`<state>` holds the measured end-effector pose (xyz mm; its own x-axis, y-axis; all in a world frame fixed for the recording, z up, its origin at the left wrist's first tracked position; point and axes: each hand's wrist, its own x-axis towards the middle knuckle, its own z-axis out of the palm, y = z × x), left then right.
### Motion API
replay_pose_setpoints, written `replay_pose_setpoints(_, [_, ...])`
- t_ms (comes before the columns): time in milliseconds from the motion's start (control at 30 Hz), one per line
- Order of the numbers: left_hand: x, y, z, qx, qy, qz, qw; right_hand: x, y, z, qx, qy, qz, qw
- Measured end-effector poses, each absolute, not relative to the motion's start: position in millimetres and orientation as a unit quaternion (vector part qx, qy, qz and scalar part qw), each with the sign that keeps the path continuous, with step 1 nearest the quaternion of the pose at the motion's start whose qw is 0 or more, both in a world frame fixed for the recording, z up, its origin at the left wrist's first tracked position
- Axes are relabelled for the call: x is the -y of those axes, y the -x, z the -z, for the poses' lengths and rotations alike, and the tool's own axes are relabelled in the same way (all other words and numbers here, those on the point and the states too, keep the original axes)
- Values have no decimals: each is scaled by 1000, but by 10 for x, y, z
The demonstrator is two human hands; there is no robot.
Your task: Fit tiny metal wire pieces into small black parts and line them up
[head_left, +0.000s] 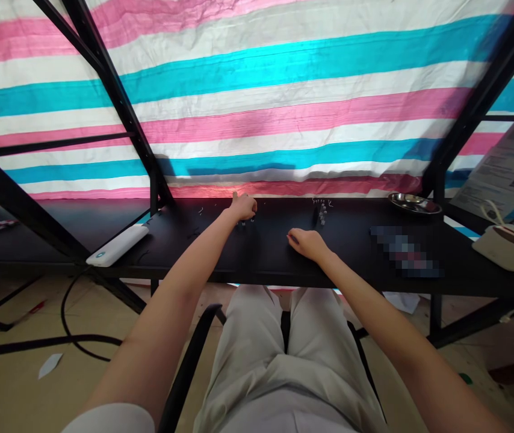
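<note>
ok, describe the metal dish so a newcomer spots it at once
Start at the long black table under the striped tarp. Follow its back edge to the right end, past the right hand: the metal dish sits there by the slanted black post. It is the only round, shiny thing on the table.

My one camera rides on my head, looking forward and down past my left hand (242, 207) and right hand (307, 242) to the near desk (266, 255). It faces the striped tarp (284, 90).

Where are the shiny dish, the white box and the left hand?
Shiny dish (413, 203): head view, its bare inside.
White box (117, 245): head view, its top face.
Left hand (243, 207): head view, its back.
</note>
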<state>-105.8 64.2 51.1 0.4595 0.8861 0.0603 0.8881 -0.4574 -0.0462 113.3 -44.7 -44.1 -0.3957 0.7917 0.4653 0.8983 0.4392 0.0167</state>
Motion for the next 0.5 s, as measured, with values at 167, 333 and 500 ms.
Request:
replay_pose_setpoints(167, [-656,1107,-450,514,857,16,33,432,-1135,460,822,517,141,194])
replay_pose_setpoints(333, [-650,1114,-443,520,854,11,32,429,-1136,462,823,512,150,194])
replay_pose_setpoints(500, [-639,1114,-484,526,850,-3,25,433,-1135,466,823,513,152,192])
